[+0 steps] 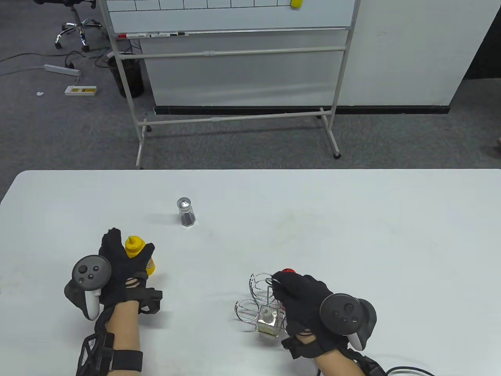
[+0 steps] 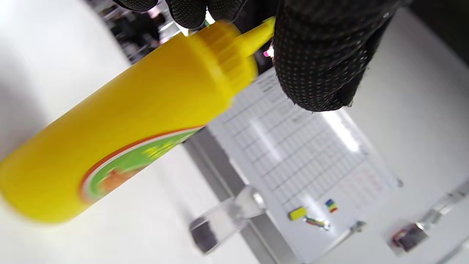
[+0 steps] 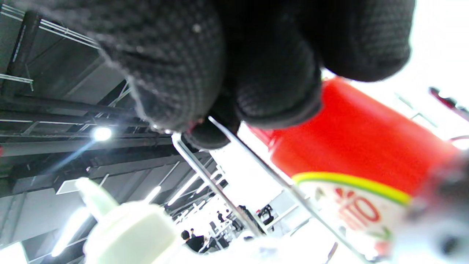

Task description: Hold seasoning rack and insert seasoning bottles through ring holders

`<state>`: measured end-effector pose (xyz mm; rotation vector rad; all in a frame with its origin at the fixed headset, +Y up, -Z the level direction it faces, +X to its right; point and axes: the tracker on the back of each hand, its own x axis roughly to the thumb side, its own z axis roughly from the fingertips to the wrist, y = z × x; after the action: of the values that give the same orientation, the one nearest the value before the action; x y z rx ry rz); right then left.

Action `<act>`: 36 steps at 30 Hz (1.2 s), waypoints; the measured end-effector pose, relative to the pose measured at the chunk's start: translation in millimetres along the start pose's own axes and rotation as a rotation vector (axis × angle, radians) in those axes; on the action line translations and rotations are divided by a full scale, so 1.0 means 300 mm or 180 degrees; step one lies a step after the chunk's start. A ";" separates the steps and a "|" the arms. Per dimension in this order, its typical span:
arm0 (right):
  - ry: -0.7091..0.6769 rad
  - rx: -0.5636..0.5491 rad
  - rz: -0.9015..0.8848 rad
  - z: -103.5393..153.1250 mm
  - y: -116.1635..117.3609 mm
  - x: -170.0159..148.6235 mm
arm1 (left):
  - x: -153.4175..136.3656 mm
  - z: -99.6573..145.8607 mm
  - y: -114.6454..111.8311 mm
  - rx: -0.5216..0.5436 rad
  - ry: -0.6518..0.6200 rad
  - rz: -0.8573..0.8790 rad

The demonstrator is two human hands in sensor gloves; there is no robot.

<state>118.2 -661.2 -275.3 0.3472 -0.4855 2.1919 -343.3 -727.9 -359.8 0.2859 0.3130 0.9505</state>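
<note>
My left hand [image 1: 131, 252] grips a yellow squeeze bottle [image 1: 135, 246] near its cap at the table's front left; in the left wrist view the bottle [image 2: 128, 139] lies across the frame under my fingers [image 2: 315, 55]. My right hand [image 1: 283, 286] holds the top wire handle of the chrome seasoning rack [image 1: 258, 284] at the front centre-right. The wire [image 3: 205, 165] runs under my fingers [image 3: 176, 66]. A red bottle [image 3: 359, 146] and a square glass bottle [image 1: 268, 322] stand in the rack. Two rings on its left side hold nothing. A glass shaker [image 1: 186, 212] stands alone further back.
A white-capped bottle top [image 3: 128, 227] shows low in the right wrist view. Beyond the table's far edge a whiteboard on a wheeled frame [image 1: 235, 58] stands on the grey carpet. The shaker also shows blurred in the left wrist view [image 2: 223, 220].
</note>
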 end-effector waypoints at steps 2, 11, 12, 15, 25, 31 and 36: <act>-0.0021 0.0022 -0.0016 0.000 0.001 0.002 | -0.031 -0.015 -0.011 -0.0029 0.0111 0.0012; -0.0050 0.0108 -0.0075 0.004 0.010 0.002 | -0.050 -0.035 -0.048 -0.0016 0.0143 -0.0060; -0.0047 0.0117 -0.0083 0.004 0.011 0.002 | -0.051 -0.036 -0.052 -0.0008 0.0149 -0.0007; -0.0033 0.0132 -0.0119 0.005 0.012 0.002 | -0.051 -0.040 -0.063 0.0014 0.0162 0.0107; -0.0072 0.0147 -0.0144 0.001 0.011 0.000 | 0.261 0.081 -0.092 -0.0635 -0.1524 0.1461; -0.0126 0.0180 -0.0156 0.002 0.020 0.007 | 0.473 0.277 -0.232 -0.1395 -0.2331 0.1427; -0.0168 0.0173 -0.0168 0.006 0.023 0.017 | 0.487 0.325 -0.294 -0.1681 -0.2472 0.0987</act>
<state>109.8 -662.7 -273.2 0.4433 -0.4415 2.1521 -160.8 -665.3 -323.0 0.1979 -0.7050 1.1120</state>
